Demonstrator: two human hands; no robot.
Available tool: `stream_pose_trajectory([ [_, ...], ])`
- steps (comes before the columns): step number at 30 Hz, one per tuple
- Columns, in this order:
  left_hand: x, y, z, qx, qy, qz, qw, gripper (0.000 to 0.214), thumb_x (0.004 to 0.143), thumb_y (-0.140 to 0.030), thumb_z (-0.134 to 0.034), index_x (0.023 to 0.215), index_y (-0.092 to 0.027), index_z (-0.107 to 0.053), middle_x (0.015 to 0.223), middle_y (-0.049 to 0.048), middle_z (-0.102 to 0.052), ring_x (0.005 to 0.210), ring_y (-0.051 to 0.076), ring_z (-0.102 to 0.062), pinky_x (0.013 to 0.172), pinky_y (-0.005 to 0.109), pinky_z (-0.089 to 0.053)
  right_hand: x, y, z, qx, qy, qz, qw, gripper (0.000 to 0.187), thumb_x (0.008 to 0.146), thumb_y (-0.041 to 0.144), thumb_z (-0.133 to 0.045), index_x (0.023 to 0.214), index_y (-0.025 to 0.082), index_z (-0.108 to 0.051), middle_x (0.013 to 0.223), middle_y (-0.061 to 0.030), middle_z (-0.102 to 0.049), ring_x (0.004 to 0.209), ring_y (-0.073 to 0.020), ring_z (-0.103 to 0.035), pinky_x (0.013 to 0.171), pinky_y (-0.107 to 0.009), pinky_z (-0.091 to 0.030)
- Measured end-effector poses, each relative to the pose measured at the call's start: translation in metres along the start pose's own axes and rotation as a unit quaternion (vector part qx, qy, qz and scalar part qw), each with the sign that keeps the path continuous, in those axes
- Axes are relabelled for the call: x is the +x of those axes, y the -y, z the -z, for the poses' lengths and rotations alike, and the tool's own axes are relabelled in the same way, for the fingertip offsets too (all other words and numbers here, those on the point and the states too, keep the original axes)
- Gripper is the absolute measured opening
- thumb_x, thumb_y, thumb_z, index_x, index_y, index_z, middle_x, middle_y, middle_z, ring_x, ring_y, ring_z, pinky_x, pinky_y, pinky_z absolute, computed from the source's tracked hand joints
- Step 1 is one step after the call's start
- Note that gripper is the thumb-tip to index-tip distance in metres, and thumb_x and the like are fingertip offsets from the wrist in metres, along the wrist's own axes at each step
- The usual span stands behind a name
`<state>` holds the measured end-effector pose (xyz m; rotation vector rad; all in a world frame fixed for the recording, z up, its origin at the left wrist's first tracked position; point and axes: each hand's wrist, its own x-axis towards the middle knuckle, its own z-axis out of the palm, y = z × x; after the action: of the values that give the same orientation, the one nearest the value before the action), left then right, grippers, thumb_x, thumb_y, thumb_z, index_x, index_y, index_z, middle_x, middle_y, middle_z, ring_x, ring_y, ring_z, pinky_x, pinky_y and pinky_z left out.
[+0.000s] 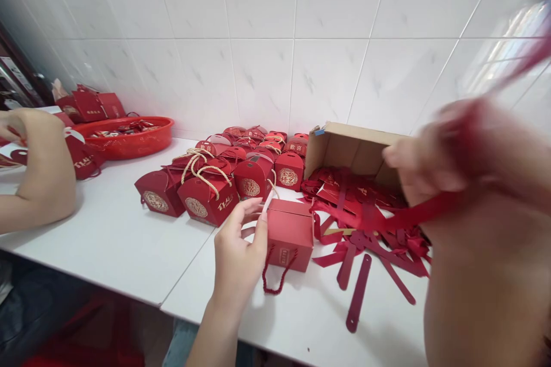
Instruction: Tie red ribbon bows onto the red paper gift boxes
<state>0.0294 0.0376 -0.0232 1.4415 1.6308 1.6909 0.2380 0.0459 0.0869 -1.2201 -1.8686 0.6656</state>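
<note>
My left hand (240, 249) is closed on the left side of a small red gift box (290, 232), which rests on the white table. A dark red cord handle (275, 288) hangs from the box's near side. Raised at the right, my right hand (456, 149) is smeared by motion, with a red ribbon (419, 209) running through it and trailing at both ends. Below it, dark red strips with holes (359, 292) and more red ribbons lie in a loose heap. Behind them a cardboard box (357, 137) lies on its side, with red pieces spilling out.
Finished-looking red gift boxes (209, 198), some with cream rope handles, stand grouped behind my left hand. A red plastic basin (133, 146) holds small items. At the far left, another person's arm (43, 172) reaches over the table (120, 252). A tiled wall (258, 69) rises behind.
</note>
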Motion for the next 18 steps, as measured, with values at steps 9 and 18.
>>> stream_pose_trajectory([
  [9,-0.005,0.0,-0.004,-0.017,0.025,0.01,0.999,0.026,0.087,-0.033,-0.056,0.111,-0.023,-0.055,0.107,0.007,-0.063,0.099,0.019,-0.062,0.068,0.024,-0.053,0.044,-0.018,-0.069,-0.08,0.19,0.004,0.978,0.023,0.076,0.023,-0.048,0.054,0.017,-0.046,0.076,-0.0028,-0.057,0.073,-0.0153,-0.051,0.073,-0.028,-0.038],
  [18,-0.006,0.0,-0.005,-0.053,0.006,0.023,0.998,0.041,0.085,-0.029,-0.057,0.123,-0.022,-0.043,0.111,0.01,-0.06,0.095,0.019,-0.063,0.067,0.025,-0.054,0.044,-0.02,-0.073,-0.117,0.23,-0.041,0.965,0.026,0.073,0.02,-0.043,0.052,0.018,-0.027,0.056,0.0036,-0.035,0.055,-0.0108,-0.031,0.064,-0.027,-0.03],
])
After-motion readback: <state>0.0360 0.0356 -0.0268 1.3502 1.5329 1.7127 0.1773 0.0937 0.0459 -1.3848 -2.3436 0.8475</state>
